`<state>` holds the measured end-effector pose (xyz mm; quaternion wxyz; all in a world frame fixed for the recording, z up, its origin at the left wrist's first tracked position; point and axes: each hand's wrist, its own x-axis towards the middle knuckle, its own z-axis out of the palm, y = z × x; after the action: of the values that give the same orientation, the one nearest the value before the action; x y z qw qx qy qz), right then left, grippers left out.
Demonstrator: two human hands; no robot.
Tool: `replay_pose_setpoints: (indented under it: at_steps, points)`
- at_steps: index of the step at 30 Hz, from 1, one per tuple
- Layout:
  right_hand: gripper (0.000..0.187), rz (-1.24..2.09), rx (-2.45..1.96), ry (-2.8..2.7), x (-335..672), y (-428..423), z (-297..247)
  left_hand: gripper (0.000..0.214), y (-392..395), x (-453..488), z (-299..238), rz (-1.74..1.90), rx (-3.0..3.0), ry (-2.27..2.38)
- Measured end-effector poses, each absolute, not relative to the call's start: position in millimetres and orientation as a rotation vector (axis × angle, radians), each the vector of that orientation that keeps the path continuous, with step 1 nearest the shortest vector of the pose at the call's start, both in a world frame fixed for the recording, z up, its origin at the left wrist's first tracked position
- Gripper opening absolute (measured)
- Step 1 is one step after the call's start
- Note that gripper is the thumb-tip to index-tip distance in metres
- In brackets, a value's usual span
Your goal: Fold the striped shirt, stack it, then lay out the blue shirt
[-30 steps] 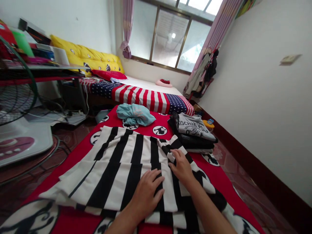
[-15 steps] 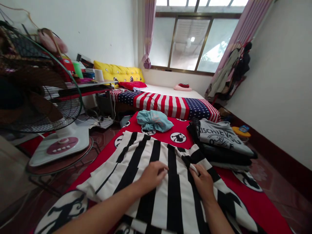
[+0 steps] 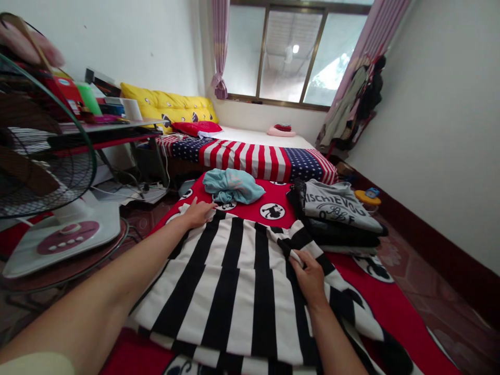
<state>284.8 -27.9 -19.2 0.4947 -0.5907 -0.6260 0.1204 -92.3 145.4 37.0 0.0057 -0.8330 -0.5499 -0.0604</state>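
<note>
Under inspection: black-and-white striped cloth (image 3: 230,291), lying spread over a red mouse-print blanket (image 3: 375,284), directly ahead of the wearer and low in the head view. Stripes running lengthwise toward the window; broadest span lying crosswise, from the far-left corner to the bunched right edge; garment type not determinable from this view. Left hand (image 3: 199,213): open, palm down, fingers spread, at the far-left corner of the cloth, arm at long reach across the lower left of the view. Right hand (image 3: 310,278): thumb and fingers closed together on a fold at the cloth's right edge, nearer the wearer than the left hand and closer to the bunched folds. Hands well apart, with flat striped cloth between them. Just past the far edge, on the blanket: crumpled pale blue garment (image 3: 232,186), in contact with neither hand. Just beside the right edge: stack of folded clothes (image 3: 336,205), top piece grey with printed lettering. Beyond: low bed with stars-and-stripes cover (image 3: 253,161), red pillow (image 3: 197,127), yellow cushion (image 3: 167,107) along the wall. Room fittings: window (image 3: 292,54) with pink curtain (image 3: 221,41), standing fan (image 3: 47,151) at left, hanging clothes (image 3: 351,99) in the far corner, tiled floor (image 3: 425,276) at right
</note>
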Motion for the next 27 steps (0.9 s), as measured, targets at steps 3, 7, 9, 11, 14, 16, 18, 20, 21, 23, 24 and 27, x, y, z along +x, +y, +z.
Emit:
replay_pose_setpoints:
  at_steps: [3,7,9,11,14,16,18,20,21,23,24,27]
  points:
    - [0.015,0.222,-1.307,-1.467,285,-31,-15,0.039,138,-91,44,-0.153,-2.601,-1.604]
    - [0.010,0.052,-1.174,-1.422,289,-43,-8,0.029,114,-97,63,-0.164,-2.576,-1.497]
    - [0.009,0.011,-1.157,-1.405,291,-51,-5,0.030,95,-103,73,-0.172,-2.569,-1.459]
    - [0.010,0.005,-1.158,-1.395,293,-59,-3,0.030,73,-110,81,-0.164,-2.568,-1.412]
    - [0.011,0.014,-1.140,-1.442,295,-68,2,0.032,41,-119,83,-0.135,-2.584,-1.302]
    - [0.012,0.001,-1.124,-1.514,295,-73,9,0.039,24,-125,77,-0.133,-2.597,-1.263]
    - [0.012,-0.016,-1.118,-1.594,295,-80,19,0.047,11,-130,68,-0.143,-2.616,-1.279]
    - [0.013,-0.005,-1.126,-1.669,294,-90,31,0.052,3,-133,61,-0.151,-2.638,-1.319]
    - [0.012,0.020,-1.137,-1.706,294,-96,36,0.053,1,-135,59,-0.152,-2.649,-1.343]
    - [0.012,0.103,-1.180,-1.780,292,-109,47,0.051,-3,-137,58,-0.139,-2.671,-1.397]
    - [0.013,0.160,-1.217,-1.821,291,-116,52,0.050,-4,-138,60,-0.116,-2.689,-1.424]
    - [0.014,0.418,-1.395,-1.981,284,-137,63,0.037,-6,-135,72,-0.013,-2.796,-1.463]
